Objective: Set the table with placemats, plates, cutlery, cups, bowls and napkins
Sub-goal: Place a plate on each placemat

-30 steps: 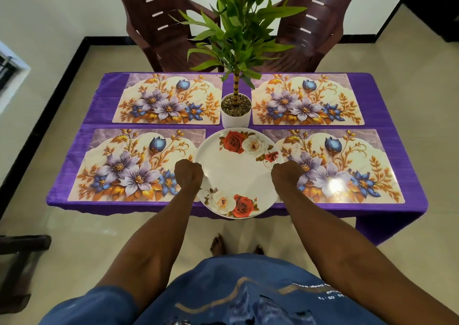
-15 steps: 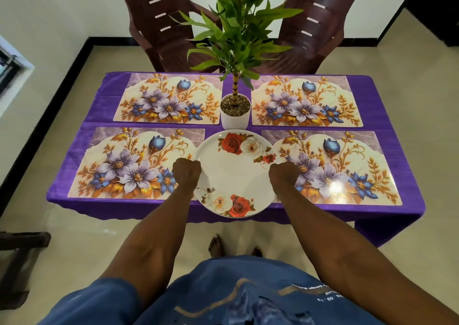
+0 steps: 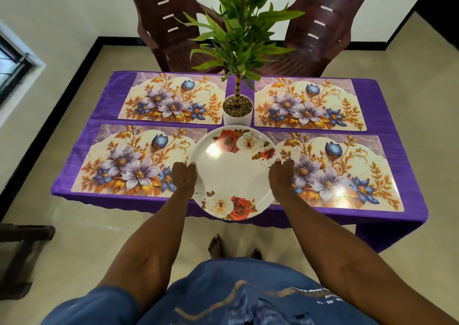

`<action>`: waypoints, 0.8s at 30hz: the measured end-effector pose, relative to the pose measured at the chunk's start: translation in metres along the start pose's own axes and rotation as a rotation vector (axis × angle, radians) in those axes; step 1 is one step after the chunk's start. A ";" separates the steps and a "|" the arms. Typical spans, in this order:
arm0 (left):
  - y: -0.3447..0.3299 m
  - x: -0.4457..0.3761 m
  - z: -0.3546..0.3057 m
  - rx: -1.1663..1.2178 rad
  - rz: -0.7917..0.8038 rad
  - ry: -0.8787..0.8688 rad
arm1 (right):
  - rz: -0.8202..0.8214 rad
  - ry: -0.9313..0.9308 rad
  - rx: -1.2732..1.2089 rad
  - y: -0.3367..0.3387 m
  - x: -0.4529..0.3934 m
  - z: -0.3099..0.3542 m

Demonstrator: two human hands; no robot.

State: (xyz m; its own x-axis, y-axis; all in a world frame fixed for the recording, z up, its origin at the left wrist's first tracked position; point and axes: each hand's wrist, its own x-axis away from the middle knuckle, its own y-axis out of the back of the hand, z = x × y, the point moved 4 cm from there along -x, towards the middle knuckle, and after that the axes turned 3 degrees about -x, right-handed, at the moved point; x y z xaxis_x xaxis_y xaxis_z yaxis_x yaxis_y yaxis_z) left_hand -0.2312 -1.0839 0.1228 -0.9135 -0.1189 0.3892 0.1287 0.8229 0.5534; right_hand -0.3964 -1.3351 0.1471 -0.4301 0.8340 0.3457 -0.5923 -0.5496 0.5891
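A white plate (image 3: pixel 236 173) with red and cream roses is held over the near edge of the table, between the two near placemats. My left hand (image 3: pixel 184 178) grips its left rim and my right hand (image 3: pixel 282 176) grips its right rim. Several floral placemats lie on the purple tablecloth (image 3: pixel 400 135): near left placemat (image 3: pixel 129 160), near right placemat (image 3: pixel 347 173), far left placemat (image 3: pixel 173 98) and far right placemat (image 3: pixel 308 103). No cutlery, cups, bowls or napkins are in view.
A potted plant in a white pot (image 3: pixel 237 112) stands at the table's centre, just beyond the plate. Two dark brown chairs (image 3: pixel 171 24) (image 3: pixel 323 26) stand behind the far edge. Dark furniture (image 3: pixel 22 250) sits on the floor at the left.
The plate has stayed between the two near placemats, gripped by both hands; the view has drawn slightly closer and the plate's far edge sits a little nearer the pot.
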 end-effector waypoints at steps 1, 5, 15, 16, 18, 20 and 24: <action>0.002 0.001 0.000 0.030 -0.026 -0.009 | -0.002 0.023 -0.031 0.002 0.005 0.005; 0.016 0.005 -0.008 0.029 -0.127 -0.108 | -0.018 0.020 0.061 0.001 0.010 0.016; 0.050 -0.014 -0.009 -0.044 -0.085 -0.110 | -0.039 0.021 0.010 -0.016 0.013 0.043; 0.056 -0.016 -0.006 -0.060 -0.094 -0.120 | -0.044 0.019 -0.018 -0.022 0.016 0.048; 0.068 -0.021 -0.001 -0.104 -0.123 -0.147 | -0.018 0.019 -0.052 -0.038 0.025 0.055; 0.085 -0.029 0.004 -0.131 -0.163 -0.153 | -0.006 0.015 -0.065 -0.055 0.035 0.061; 0.123 -0.063 0.015 -0.131 -0.209 -0.156 | -0.030 0.031 -0.123 -0.101 0.056 0.081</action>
State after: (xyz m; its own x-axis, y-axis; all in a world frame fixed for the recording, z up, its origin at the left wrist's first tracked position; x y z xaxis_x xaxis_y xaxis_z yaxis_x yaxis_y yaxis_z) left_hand -0.1635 -0.9666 0.1552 -0.9724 -0.1834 0.1444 -0.0293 0.7095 0.7041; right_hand -0.3053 -1.2293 0.1662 -0.4308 0.8493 0.3052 -0.6833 -0.5278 0.5045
